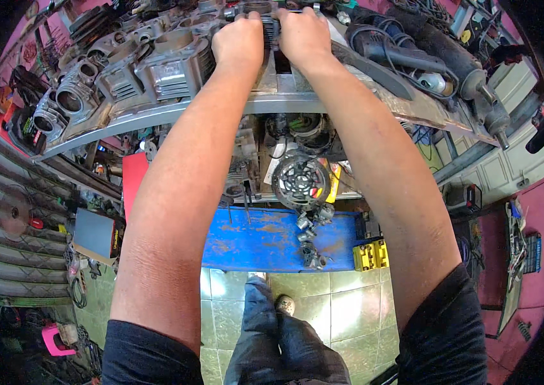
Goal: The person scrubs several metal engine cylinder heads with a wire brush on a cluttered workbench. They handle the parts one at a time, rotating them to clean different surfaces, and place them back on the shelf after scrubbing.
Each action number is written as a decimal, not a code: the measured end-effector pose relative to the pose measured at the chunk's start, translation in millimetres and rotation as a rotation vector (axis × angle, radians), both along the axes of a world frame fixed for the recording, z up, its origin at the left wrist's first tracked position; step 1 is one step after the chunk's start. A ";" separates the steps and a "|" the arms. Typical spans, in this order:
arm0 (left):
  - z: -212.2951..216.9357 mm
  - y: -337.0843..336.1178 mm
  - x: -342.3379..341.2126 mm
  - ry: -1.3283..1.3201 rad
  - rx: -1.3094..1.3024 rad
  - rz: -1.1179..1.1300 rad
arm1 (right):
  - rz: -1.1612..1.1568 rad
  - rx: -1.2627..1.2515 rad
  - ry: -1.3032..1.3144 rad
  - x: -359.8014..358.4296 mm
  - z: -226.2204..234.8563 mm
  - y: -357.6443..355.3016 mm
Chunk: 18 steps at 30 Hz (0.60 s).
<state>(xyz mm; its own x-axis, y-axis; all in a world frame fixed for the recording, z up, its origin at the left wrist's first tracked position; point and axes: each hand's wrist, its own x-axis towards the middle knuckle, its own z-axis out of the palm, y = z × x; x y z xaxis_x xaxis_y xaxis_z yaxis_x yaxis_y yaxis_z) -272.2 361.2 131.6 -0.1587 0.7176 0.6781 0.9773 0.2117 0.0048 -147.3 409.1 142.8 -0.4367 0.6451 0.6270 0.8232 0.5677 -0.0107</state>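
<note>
Both arms stretch forward to the far side of a metal-edged shelf. My left hand [240, 43] and my right hand [304, 40] are closed on either side of a dark finned metal engine part [271, 33], which shows only in the narrow gap between them. Their fingertips curl over its far side and are mostly hidden. To the left of my left hand stand grey engine cylinder blocks [170, 72] with round bores. A long dark flat piece [374, 72] lies right of my right hand.
Exhaust mufflers [422, 54] and a loose cable crowd the shelf's right end. Below the shelf edge [272, 102] is a blue bench [259, 234] holding small metal parts [310, 253] and a yellow object [371, 255]. A round slotted metal disc [300, 181] sits above the bench.
</note>
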 end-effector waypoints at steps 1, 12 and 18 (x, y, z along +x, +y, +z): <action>5.2 -2.3 0.6 -0.030 -0.050 -0.004 | 0.018 -0.057 -0.012 -2.6 14.1 -6.4; -218.0 -392.4 115.9 -0.854 -0.397 -0.334 | 0.013 -0.808 0.401 278.8 -300.7 -418.4; -275.1 -586.6 105.4 -1.058 -0.906 0.161 | -0.298 -1.272 0.100 438.2 -320.3 -537.7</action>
